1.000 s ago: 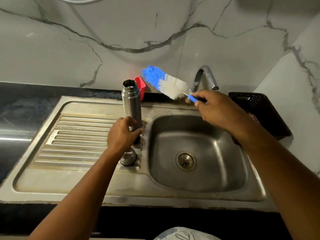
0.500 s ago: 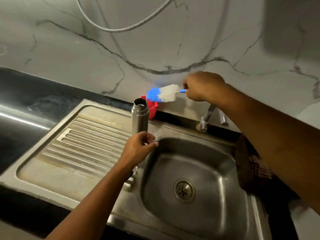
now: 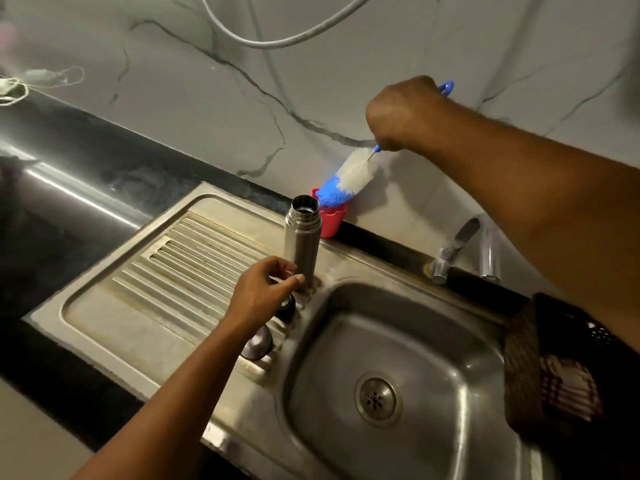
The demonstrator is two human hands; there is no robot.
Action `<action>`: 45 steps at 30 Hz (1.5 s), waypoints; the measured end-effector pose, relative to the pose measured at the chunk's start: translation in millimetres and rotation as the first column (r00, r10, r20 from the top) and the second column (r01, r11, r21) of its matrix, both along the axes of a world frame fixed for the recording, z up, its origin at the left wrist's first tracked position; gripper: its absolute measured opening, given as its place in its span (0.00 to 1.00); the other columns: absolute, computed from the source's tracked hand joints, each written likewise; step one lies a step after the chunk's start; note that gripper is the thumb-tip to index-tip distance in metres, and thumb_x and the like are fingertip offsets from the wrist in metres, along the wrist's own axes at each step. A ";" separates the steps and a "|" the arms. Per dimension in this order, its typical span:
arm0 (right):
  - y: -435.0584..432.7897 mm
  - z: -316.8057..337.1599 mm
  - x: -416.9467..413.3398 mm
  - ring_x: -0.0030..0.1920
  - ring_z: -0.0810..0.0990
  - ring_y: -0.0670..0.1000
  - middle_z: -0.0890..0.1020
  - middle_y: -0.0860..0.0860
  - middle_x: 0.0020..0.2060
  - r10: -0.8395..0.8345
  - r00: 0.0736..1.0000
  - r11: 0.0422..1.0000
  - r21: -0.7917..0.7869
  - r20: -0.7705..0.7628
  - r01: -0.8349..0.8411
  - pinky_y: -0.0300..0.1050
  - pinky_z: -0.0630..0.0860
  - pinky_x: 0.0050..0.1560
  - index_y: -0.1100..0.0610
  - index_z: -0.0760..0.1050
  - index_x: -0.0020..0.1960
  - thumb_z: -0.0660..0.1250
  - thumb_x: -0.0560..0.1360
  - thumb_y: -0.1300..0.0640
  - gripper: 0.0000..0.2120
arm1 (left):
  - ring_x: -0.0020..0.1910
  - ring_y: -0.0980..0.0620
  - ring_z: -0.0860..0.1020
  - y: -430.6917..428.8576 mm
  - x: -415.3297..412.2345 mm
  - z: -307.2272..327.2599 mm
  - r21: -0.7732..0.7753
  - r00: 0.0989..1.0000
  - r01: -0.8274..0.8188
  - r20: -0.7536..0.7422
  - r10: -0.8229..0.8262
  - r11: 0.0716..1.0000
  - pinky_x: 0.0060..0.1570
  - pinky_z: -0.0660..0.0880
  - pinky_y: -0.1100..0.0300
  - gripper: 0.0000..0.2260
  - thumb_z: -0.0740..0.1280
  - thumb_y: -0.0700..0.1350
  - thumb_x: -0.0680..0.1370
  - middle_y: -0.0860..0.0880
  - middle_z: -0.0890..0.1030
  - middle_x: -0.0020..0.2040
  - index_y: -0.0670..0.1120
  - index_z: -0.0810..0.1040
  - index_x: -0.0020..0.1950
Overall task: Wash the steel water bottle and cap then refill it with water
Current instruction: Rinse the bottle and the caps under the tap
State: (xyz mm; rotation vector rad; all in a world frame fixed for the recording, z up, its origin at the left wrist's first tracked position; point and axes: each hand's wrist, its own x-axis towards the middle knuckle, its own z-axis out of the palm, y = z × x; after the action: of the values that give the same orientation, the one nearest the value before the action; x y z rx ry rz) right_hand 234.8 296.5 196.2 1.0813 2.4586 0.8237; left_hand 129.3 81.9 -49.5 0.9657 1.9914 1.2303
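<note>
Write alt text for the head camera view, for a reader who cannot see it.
A right hand holds a blue-and-white brush with its tip in a red cup, behind an open steel bottle standing on the sink's drainboard. The left hand is at the bottle's base, and the cap lies nearby.

Bottle (image 3: 302,244): slim steel flask — upright, mouth open, threaded neck bare, standing on the drainboard (image 3: 166,271) at the basin's edge.
Cap (image 3: 258,342): steel dome — off the bottle, on the drainboard beside it, partly hidden.
</note>
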 end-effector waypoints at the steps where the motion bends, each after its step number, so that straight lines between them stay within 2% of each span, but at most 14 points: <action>1: 0.4 0.3 -0.5 0.37 0.73 0.53 0.73 0.54 0.38 0.007 1.000 1.000 0.002 0.003 -0.007 0.51 0.68 0.45 0.58 0.73 0.45 0.64 0.80 0.60 0.05 | 0.42 0.48 0.84 2.5 -0.7 1.4 0.005 1.000 -0.008 0.002 0.008 1.000 0.46 0.80 0.50 0.07 0.77 0.52 0.75 0.54 0.84 0.44 0.55 0.84 0.50; 6: 2.0 -2.4 5.3 0.34 0.71 0.53 0.73 0.55 0.38 0.002 1.000 1.000 0.015 -0.012 -0.001 0.51 0.68 0.44 0.60 0.73 0.45 0.65 0.79 0.62 0.04 | 0.45 0.50 0.82 15.9 -0.7 10.2 0.024 0.999 -0.049 0.000 0.049 0.999 0.41 0.77 0.56 0.10 0.76 0.52 0.77 0.53 0.83 0.50 0.53 0.80 0.55; 8: 1.7 -3.0 8.3 0.34 0.71 0.53 0.72 0.55 0.37 0.002 1.000 1.000 0.029 -0.028 -0.001 0.51 0.68 0.44 0.59 0.73 0.47 0.66 0.78 0.62 0.03 | 0.48 0.50 0.82 20.6 -1.4 11.8 0.029 0.997 -0.078 -0.022 0.079 0.997 0.45 0.79 0.52 0.13 0.76 0.54 0.77 0.53 0.82 0.53 0.53 0.78 0.58; 11: -1.9 -6.8 10.9 0.41 0.75 0.55 0.73 0.55 0.37 -0.005 1.000 0.999 0.050 -0.021 0.006 0.51 0.69 0.45 0.59 0.72 0.48 0.66 0.79 0.62 0.03 | 0.49 0.48 0.81 26.8 -3.4 14.6 0.045 0.990 -0.129 -0.044 0.130 0.991 0.49 0.81 0.45 0.18 0.77 0.55 0.76 0.50 0.80 0.57 0.52 0.74 0.60; 14: -3.0 -15.8 10.0 0.43 0.76 0.57 0.78 0.57 0.44 0.003 1.000 0.998 0.055 -0.005 -0.003 0.50 0.70 0.45 0.59 0.72 0.50 0.67 0.79 0.62 0.03 | 0.48 0.48 0.80 32.5 -4.1 18.9 0.054 0.987 -0.142 -0.074 0.146 0.988 0.51 0.81 0.43 0.21 0.78 0.55 0.75 0.48 0.78 0.59 0.52 0.72 0.60; 16: -1.5 -22.9 6.6 0.43 0.76 0.56 0.77 0.56 0.42 0.007 1.000 0.998 0.061 0.005 -0.008 0.50 0.70 0.46 0.59 0.73 0.51 0.66 0.79 0.63 0.03 | 0.49 0.49 0.81 36.1 -4.0 21.9 0.057 0.984 -0.143 -0.096 0.148 0.988 0.53 0.81 0.43 0.23 0.78 0.55 0.74 0.48 0.77 0.60 0.52 0.70 0.62; 18: 0.3 -28.7 1.3 0.43 0.75 0.56 0.75 0.56 0.40 0.008 1.000 0.998 0.054 0.023 -0.009 0.51 0.70 0.48 0.60 0.72 0.50 0.66 0.79 0.63 0.03 | 0.50 0.49 0.81 38.8 -4.1 23.9 0.050 0.982 -0.146 -0.114 0.151 0.988 0.53 0.81 0.43 0.25 0.79 0.54 0.74 0.48 0.76 0.61 0.52 0.69 0.64; 22: 6.7 -39.4 -10.7 0.46 0.75 0.57 0.77 0.57 0.47 0.032 0.998 0.998 0.050 0.058 -0.034 0.54 0.71 0.56 0.59 0.73 0.53 0.65 0.80 0.60 0.03 | 0.52 0.48 0.80 42.3 -5.1 27.1 0.033 0.984 -0.132 -0.119 0.135 0.991 0.53 0.81 0.46 0.30 0.80 0.53 0.74 0.46 0.75 0.63 0.51 0.68 0.69; 28: 12.0 -57.9 -23.8 0.45 0.75 0.55 0.73 0.55 0.37 0.080 0.995 0.996 0.033 0.067 -0.083 0.56 0.68 0.61 0.58 0.74 0.47 0.67 0.79 0.59 0.04 | 0.55 0.48 0.78 45.2 -4.2 30.5 0.024 0.986 -0.116 -0.120 0.118 0.993 0.55 0.81 0.48 0.34 0.80 0.52 0.74 0.45 0.73 0.66 0.51 0.66 0.74; 31: 13.9 -61.3 -25.7 0.45 0.75 0.55 0.77 0.55 0.40 0.107 0.993 0.993 0.040 0.056 -0.109 0.57 0.67 0.62 0.57 0.75 0.47 0.67 0.78 0.59 0.03 | 0.58 0.49 0.76 49.0 -3.7 29.8 0.022 0.986 -0.098 -0.134 0.101 0.995 0.55 0.78 0.53 0.37 0.80 0.52 0.73 0.45 0.72 0.68 0.50 0.65 0.76; 35: 13.5 -63.4 -19.9 0.49 0.78 0.57 0.79 0.55 0.44 0.128 0.989 0.988 0.078 0.078 -0.134 0.62 0.64 0.68 0.58 0.75 0.49 0.70 0.77 0.57 0.05 | 0.67 0.46 0.74 55.8 -2.8 27.6 0.034 0.987 -0.069 -0.144 0.074 0.997 0.65 0.77 0.46 0.40 0.82 0.54 0.69 0.47 0.72 0.70 0.52 0.66 0.75; 39: 11.0 -58.4 -7.4 0.56 0.79 0.60 0.82 0.58 0.52 0.157 0.985 0.973 0.161 0.070 -0.166 0.69 0.60 0.73 0.58 0.80 0.57 0.72 0.75 0.57 0.11 | 0.69 0.46 0.72 61.3 -0.8 27.4 0.055 0.985 -0.057 -0.157 0.065 0.997 0.68 0.75 0.45 0.41 0.83 0.53 0.69 0.47 0.72 0.70 0.51 0.66 0.76; 42: 3.6 -46.8 3.2 0.62 0.77 0.63 0.79 0.60 0.57 0.258 0.966 0.943 0.222 -0.021 -0.247 0.71 0.55 0.76 0.58 0.79 0.59 0.74 0.74 0.61 0.14 | 0.70 0.45 0.72 63.7 -1.3 27.9 0.062 0.989 -0.052 -0.137 0.060 0.997 0.69 0.74 0.43 0.41 0.83 0.51 0.69 0.46 0.72 0.70 0.51 0.66 0.76; 45: -13.3 -41.1 11.6 0.67 0.73 0.65 0.78 0.62 0.60 0.341 0.928 0.921 0.250 -0.146 -0.299 0.70 0.54 0.77 0.58 0.78 0.59 0.73 0.73 0.64 0.16 | 0.68 0.47 0.74 64.4 -1.1 28.5 0.088 0.994 -0.033 -0.103 0.042 0.996 0.67 0.75 0.47 0.39 0.84 0.47 0.69 0.47 0.75 0.69 0.50 0.68 0.74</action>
State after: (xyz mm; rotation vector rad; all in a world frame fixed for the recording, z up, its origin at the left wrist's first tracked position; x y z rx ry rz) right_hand 246.4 283.2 155.1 0.8673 2.8054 1.1713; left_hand 128.2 146.3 -21.0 1.0585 2.0602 1.3199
